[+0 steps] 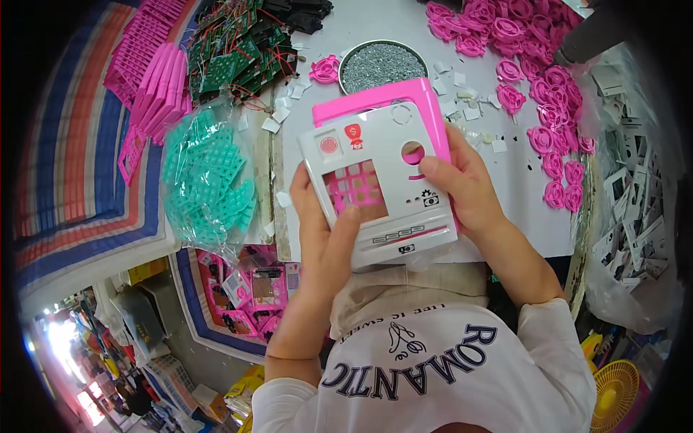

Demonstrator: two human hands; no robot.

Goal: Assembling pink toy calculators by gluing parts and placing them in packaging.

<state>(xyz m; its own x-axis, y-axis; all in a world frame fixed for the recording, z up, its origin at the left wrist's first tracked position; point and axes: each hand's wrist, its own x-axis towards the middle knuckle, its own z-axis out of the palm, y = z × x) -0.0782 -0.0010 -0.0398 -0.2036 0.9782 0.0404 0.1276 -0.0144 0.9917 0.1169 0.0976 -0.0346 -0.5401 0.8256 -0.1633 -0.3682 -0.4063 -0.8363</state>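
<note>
A white plastic front panel [386,173] with a square window, a round hole and red and black printed pictures is held tilted over the table's near edge. Behind it lies a pink plastic frame [426,94], its edge showing past the panel's top and right side. A pink grid shows through the square window. My left hand [321,234] grips the panel's left side, with the thumb at the window's lower edge. My right hand [465,184] clasps both pieces on the right, thumb beside the round hole. The fingers beneath are hidden.
Beyond the panel stands a round tin of small screws [382,67]. Pink ring-shaped parts [552,115] are heaped at right, beside a bag of white panels [628,195]. At left lie green circuit boards [231,58], bagged teal keypads [206,169] and pink panels [160,94].
</note>
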